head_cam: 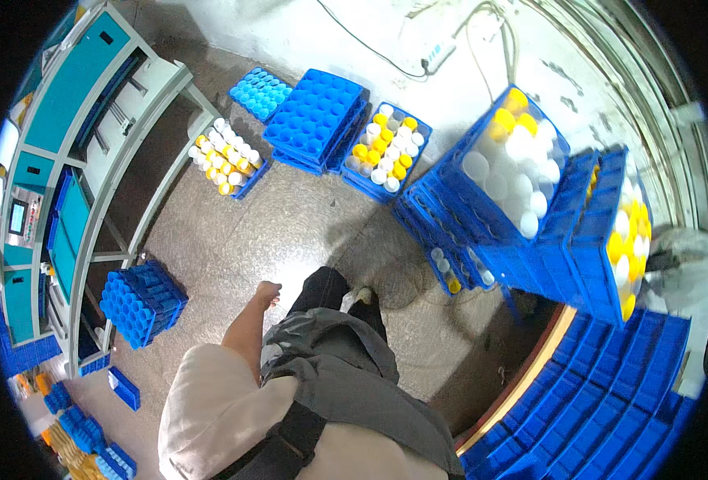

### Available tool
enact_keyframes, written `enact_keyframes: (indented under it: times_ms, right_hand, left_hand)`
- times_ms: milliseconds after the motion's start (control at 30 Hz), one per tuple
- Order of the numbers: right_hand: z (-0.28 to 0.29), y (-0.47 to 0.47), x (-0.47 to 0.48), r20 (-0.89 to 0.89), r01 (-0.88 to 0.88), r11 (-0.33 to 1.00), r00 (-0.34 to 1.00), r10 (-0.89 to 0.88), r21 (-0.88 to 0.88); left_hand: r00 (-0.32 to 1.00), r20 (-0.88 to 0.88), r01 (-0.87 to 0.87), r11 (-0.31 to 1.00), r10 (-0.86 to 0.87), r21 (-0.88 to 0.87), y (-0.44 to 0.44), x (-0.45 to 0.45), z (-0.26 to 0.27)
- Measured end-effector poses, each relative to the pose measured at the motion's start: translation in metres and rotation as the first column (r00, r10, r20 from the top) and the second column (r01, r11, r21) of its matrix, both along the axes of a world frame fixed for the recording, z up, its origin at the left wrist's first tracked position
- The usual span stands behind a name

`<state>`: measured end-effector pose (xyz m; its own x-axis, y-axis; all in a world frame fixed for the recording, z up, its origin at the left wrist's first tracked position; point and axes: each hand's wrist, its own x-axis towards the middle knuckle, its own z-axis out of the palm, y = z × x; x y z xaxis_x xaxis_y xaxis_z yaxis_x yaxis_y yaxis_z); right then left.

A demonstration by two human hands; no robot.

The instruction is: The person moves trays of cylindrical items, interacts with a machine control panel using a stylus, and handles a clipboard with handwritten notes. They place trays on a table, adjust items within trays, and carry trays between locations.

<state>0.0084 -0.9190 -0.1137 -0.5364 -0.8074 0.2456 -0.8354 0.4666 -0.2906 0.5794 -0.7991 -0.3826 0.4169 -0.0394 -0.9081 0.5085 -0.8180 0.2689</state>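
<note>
My left hand (268,294) hangs over the concrete floor beside my left leg, its fingers loosely curled with nothing visible in them. My right hand is out of view. Ahead of me on the floor lies a blue tray (252,183) filled with white and yellow plastic tubes (225,157). Right of it are stacked blue trays with round pockets (313,114). Further right, another blue tray (348,174) holds upright white and yellow tubes (390,144). Tall stacks of blue crates (480,252) rise to my right, with white and yellow tubes (504,174) on top.
A teal and white machine (68,78) with a control panel (23,216) stands along the left. Near its legs sits a blue tray stack (143,303). Light-blue pocketed trays (261,93) lie by the wall, where a power strip (441,55) and cables hang. Blue crates (588,384) fill the lower right.
</note>
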Motion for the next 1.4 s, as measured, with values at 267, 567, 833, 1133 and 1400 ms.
enact_keyframes:
  times_ms: [267, 567, 833, 1133, 1400]
  right_hand:
    - [-0.036, -0.100, 0.207, 0.390, -0.492, 0.765, 0.856, 0.339, 0.415]
    - [-0.085, -0.116, 0.321, 0.416, -0.403, 0.567, 0.902, 0.114, 0.718]
    - [-0.090, -0.064, 0.295, 0.504, -0.563, 0.570, 0.818, 0.278, 0.598]
    - [-0.021, -0.159, 0.516, 0.722, -0.847, 0.225, 0.529, 0.446, 0.482]
    - [0.018, -0.093, 0.498, 0.607, -0.826, -0.268, 0.110, 0.787, 0.496]
  left_hand:
    - [0.969, 0.087, -0.216, 0.966, 0.230, -0.142, -0.117, 0.136, -0.079]
    - [0.777, 0.043, -0.555, 0.716, 0.628, -0.424, -0.331, 0.338, -0.159]
    - [0.688, -0.082, -0.709, 0.644, 0.721, -0.287, -0.341, 0.388, -0.170]
    - [0.771, 0.544, -0.276, 0.943, 0.333, -0.185, -0.217, 0.266, -0.003]
    - [0.713, 0.697, -0.167, 0.984, 0.073, 0.068, -0.061, 0.093, 0.159]
